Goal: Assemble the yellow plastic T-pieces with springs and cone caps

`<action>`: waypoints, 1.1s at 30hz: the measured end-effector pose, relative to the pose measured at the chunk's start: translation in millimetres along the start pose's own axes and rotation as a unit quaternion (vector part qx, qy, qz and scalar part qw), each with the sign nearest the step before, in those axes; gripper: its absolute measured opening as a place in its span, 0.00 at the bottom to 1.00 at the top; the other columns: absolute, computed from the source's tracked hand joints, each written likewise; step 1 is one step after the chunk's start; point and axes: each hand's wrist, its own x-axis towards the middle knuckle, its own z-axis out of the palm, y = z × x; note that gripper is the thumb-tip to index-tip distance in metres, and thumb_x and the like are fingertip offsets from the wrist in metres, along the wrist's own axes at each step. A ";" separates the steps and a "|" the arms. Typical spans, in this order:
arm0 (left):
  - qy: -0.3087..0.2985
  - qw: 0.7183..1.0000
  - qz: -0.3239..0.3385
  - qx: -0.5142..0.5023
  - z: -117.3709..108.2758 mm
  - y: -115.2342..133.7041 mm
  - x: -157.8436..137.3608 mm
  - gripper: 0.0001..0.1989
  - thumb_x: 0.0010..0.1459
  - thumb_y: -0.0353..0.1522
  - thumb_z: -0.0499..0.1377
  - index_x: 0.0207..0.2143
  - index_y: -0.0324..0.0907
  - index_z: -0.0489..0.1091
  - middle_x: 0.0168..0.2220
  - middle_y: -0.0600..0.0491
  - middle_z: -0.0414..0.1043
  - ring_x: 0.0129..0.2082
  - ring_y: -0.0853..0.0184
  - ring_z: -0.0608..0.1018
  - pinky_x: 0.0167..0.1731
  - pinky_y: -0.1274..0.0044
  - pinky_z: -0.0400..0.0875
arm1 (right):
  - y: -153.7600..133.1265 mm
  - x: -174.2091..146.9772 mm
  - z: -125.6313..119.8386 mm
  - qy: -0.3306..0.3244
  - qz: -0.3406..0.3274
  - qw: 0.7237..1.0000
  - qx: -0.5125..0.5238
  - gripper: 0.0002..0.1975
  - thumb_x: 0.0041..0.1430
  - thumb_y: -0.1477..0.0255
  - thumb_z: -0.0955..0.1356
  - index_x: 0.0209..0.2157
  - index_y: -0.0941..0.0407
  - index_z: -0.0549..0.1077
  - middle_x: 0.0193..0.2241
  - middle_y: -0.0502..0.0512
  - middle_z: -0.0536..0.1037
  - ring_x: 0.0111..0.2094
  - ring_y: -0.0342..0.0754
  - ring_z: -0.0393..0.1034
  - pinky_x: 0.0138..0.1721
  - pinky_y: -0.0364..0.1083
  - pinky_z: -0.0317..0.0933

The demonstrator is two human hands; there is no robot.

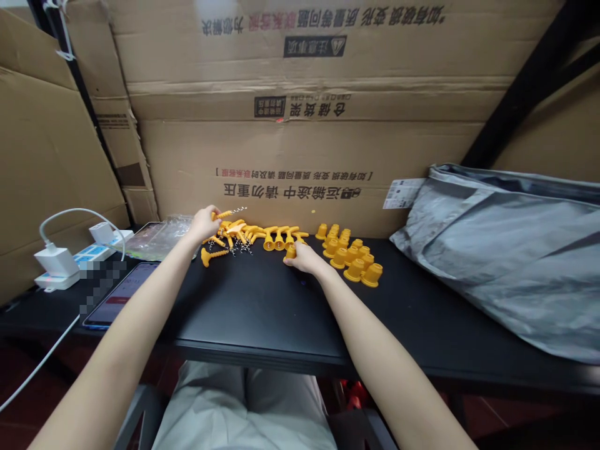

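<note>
My left hand (pixel 205 224) is closed on a yellow-handled corkscrew (pixel 222 215), its metal spiral pointing right. Below that hand lies a pile of similar yellow corkscrews (pixel 241 232), with one loose T-handled corkscrew (pixel 206 257) nearer the front. My right hand (pixel 307 257) grips a yellow cup-shaped cap (pixel 290 251) at table height. Just behind it, several corkscrews fitted with caps (pixel 279 242) lie in a row, partly hidden by my fingers. To the right stand several rows of yellow caps (pixel 355 269) on the black table (pixel 262 312).
A clear plastic bag (pixel 159 240) and a phone (pixel 124 294) lie at the left, beside a power strip (pixel 94 253) with chargers and a white cable. A grey fabric bag (pixel 506 256) fills the right side. Cardboard (pixel 281 144) stands along the back.
</note>
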 end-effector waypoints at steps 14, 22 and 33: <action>-0.065 0.978 0.194 -0.039 56.6 -7.7 -44.1 0.13 0.59 0.38 0.56 0.44 0.42 0.67 0.33 0.51 0.74 0.34 0.63 0.76 0.37 0.74 0.67 | -3.0 8.7 14.6 0.085 -0.141 0.986 -0.018 0.11 0.49 0.74 0.71 0.35 0.56 0.68 0.39 0.58 0.75 0.43 0.54 0.69 0.44 0.50 0.61; -0.089 0.977 0.193 -0.005 62.0 -9.7 -47.1 0.14 0.59 0.40 0.55 0.45 0.43 0.67 0.32 0.52 0.74 0.35 0.62 0.77 0.36 0.74 0.66 | -3.6 5.9 13.4 0.076 -0.176 0.981 -0.032 0.12 0.52 0.77 0.68 0.40 0.57 0.70 0.41 0.60 0.74 0.46 0.54 0.68 0.47 0.52 0.60; -0.093 0.983 0.153 0.034 56.5 -6.1 -49.4 0.15 0.59 0.41 0.55 0.45 0.44 0.67 0.31 0.52 0.74 0.36 0.61 0.77 0.36 0.73 0.66 | -6.0 2.2 5.6 0.065 -0.155 0.985 -0.033 0.13 0.55 0.78 0.67 0.43 0.59 0.71 0.44 0.61 0.75 0.45 0.54 0.70 0.48 0.51 0.60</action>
